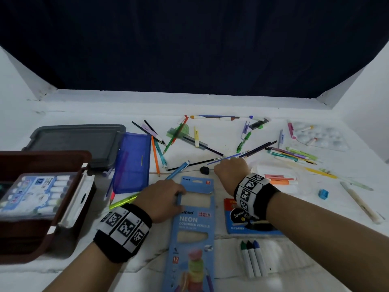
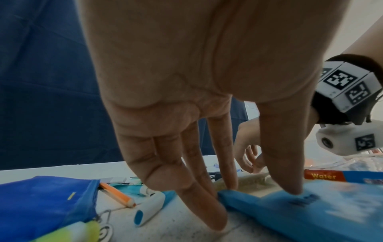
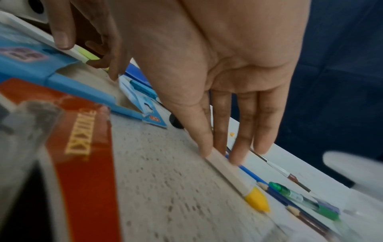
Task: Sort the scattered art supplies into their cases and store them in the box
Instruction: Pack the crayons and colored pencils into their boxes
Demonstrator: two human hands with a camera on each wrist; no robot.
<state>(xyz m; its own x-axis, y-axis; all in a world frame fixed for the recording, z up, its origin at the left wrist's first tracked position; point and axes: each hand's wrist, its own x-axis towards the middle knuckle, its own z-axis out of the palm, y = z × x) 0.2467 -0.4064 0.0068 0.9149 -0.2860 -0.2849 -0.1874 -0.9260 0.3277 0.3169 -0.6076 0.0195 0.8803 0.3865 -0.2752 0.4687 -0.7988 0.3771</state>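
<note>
left hand (image 2: 186, 114) pinches neon pencil box (image 2: 311, 212) | right hand (image 3: 217, 73) fingers straight, touching yellow-tipped crayon (image 3: 234, 173), seen only by wrist

- Table top (image 3: 165, 188) is showing a pale, matt, speckled surface, rough in look.
- Neon coloured pencils box (image 1: 194, 226) is appearing as light blue printed cardboard with a slight sheen.
- Water colour box (image 3: 82, 155) is presenting as red glossy card.
- Pencil pouch (image 1: 132, 163) is reading as blue, semi-sheer mesh cloth.
- Box lid (image 1: 77, 142) is looking like grey moulded plastic, matt.
- Crayon (image 3: 234, 176) is showing a pale paper wrap and a waxy yellow tip.
- Paint palette (image 1: 324, 138) is appearing as clear plastic.
- Wristbands (image 1: 122, 232) are showing black cloth under matt printed panels.
</note>
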